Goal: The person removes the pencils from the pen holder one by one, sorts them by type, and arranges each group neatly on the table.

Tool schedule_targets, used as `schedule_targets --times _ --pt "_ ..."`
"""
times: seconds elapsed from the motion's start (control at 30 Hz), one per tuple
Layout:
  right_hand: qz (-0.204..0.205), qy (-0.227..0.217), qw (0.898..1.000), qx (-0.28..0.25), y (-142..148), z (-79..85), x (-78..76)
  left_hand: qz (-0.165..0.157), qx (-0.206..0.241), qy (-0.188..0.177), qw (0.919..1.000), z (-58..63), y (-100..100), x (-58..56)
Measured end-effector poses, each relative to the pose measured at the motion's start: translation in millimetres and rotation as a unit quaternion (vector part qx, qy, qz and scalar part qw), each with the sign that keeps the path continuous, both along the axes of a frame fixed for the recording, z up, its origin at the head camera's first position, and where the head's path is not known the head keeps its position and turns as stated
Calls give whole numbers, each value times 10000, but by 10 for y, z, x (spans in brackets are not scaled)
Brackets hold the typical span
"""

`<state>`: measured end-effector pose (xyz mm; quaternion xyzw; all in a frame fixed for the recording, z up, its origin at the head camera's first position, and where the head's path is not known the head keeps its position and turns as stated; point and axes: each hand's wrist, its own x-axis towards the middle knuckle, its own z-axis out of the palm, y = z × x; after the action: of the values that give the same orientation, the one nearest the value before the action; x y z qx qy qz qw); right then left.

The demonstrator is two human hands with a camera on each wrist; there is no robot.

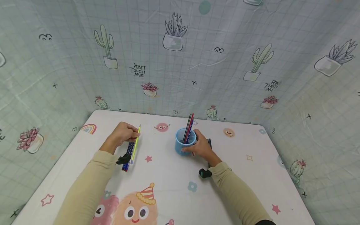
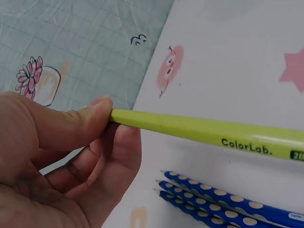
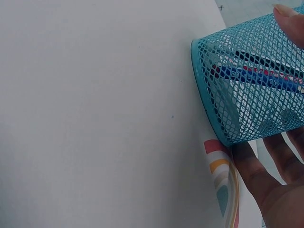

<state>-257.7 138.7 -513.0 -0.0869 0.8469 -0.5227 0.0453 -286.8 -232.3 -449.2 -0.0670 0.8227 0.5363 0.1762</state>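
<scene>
Yellow pencil [image 1: 135,145] is pinched in the left hand [image 1: 125,132] at nine o'clock from the cup [image 1: 180,149] the right hand [image 1: 202,147] grips; leaning pencils [image 1: 189,127] are already inside, blue pencils [image 2: 213,197] and black pencils [image 1: 209,143] lie outside.

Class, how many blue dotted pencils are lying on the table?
3, side by side in the left wrist view: upper pencil, middle pencil and lower pencil, all below the yellow pencil. More could be hidden.

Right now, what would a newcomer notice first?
The bright yellow-green pencil pinched in the left hand, near blue dotted pencils lying on the white table. Then the blue mesh cup around mid-table, held by the right hand, with several pencils leaning inside.
</scene>
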Motion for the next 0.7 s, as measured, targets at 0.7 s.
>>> schedule_targets --times 0.7 --pt "-116 -138 9998 -6 -43 59 18 637 -645 -155 9958 -282 -97 4"
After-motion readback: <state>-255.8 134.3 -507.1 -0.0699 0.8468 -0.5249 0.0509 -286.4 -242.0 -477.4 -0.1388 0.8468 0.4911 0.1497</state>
